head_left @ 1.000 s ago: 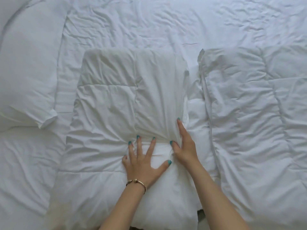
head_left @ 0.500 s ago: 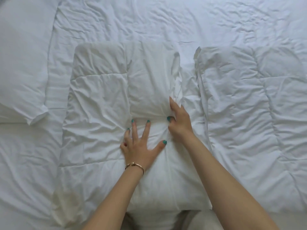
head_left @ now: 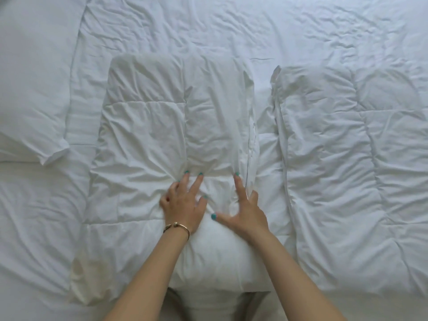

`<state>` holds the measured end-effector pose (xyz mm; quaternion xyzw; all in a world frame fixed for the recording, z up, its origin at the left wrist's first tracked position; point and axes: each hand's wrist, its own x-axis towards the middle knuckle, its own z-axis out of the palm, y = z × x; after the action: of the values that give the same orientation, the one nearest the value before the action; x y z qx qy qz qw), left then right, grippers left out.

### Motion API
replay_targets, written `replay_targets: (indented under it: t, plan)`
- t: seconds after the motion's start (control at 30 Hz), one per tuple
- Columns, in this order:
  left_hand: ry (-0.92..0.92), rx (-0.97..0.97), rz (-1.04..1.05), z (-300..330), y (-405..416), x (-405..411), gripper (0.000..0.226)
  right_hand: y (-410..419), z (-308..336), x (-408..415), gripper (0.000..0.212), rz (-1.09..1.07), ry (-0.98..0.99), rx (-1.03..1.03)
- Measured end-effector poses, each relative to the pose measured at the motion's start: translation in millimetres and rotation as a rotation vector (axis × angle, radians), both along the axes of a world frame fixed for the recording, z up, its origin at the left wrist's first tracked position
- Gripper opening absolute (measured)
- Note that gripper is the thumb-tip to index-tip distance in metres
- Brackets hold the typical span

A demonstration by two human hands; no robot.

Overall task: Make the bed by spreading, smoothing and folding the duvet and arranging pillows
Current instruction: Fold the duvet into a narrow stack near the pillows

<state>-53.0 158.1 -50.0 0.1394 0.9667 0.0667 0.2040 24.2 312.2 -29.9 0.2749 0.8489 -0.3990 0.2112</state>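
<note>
White duvet [head_left: 148, 140]: both hands [head_left: 185, 205] flat, edges free.

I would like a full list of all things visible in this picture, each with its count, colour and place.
Folded duvet section: one, white, centre of the bed, under both hands.
Second folded duvet section: one, white, to the right of the first, with a gap between them.
Pillow: one, white, far left, corner pointing toward the centre.
Bed sheet: one, white and wrinkled, beneath everything, bare along the top.
Stain: one, yellowish, lower left corner of the centre duvet section.
Bracelet: one, gold-coloured, on the left wrist.
Left hand: one, teal nails, fingers spread, flat on the centre duvet section.
Right hand: one, teal nails, fingers spread, at that section's right edge.
</note>
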Motion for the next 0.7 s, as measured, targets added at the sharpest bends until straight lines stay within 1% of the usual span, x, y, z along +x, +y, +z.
replay_targets:
  t: [0.1, 0.17, 0.23, 0.3, 0.37, 0.43, 0.47, 0.5, 0.53, 0.57, 0.63, 0.67, 0.7]
  plan:
    - [0.054, -0.025, -0.028, -8, -12, 11, 0.067, 1, -7, 5, 0.107, -0.055, 0.093, -0.114]
    - [0.054, -0.061, -0.031, -10, -10, 17, 0.068, 0, -15, 13, 0.103, -0.118, 0.11, -0.131]
    - [0.03, -0.119, -0.051, -8, -3, 22, 0.068, -4, -21, 18, 0.102, -0.133, 0.042, -0.072]
    - [-0.068, -0.123, 0.039, -5, 12, 20, 0.066, -7, -19, 15, 0.101, -0.088, -0.009, 0.016]
    - [-0.101, -0.01, 0.179, 10, 35, 16, 0.063, -3, -14, 13, 0.097, -0.07, 0.012, 0.075]
    - [-0.082, 0.176, 0.254, 20, 58, 17, 0.055, 12, -5, 20, 0.081, -0.104, 0.147, 0.122]
    - [-0.083, 0.246, 0.238, 25, 69, 19, 0.054, 25, -1, 24, 0.072, -0.126, 0.225, 0.177]
    - [-0.076, 0.267, 0.182, 28, 79, 22, 0.054, 42, 3, 29, 0.067, -0.139, 0.271, 0.263]
    - [-0.055, 0.267, 0.116, 28, 87, 26, 0.056, 57, 5, 31, 0.065, -0.14, 0.274, 0.367]
    - [-0.009, 0.278, 0.046, 31, 98, 30, 0.056, 77, 9, 35, 0.066, -0.149, 0.237, 0.467]
    - [0.094, 0.364, -0.104, 37, 127, 38, 0.053, 111, 12, 44, 0.076, -0.177, 0.048, 0.58]
    - [0.102, 0.4, -0.176, 41, 147, 42, 0.051, 126, 11, 50, 0.086, -0.194, -0.076, 0.568]
    - [0.047, 0.396, -0.239, 44, 170, 45, 0.05, 139, 10, 56, 0.096, -0.212, -0.184, 0.517]
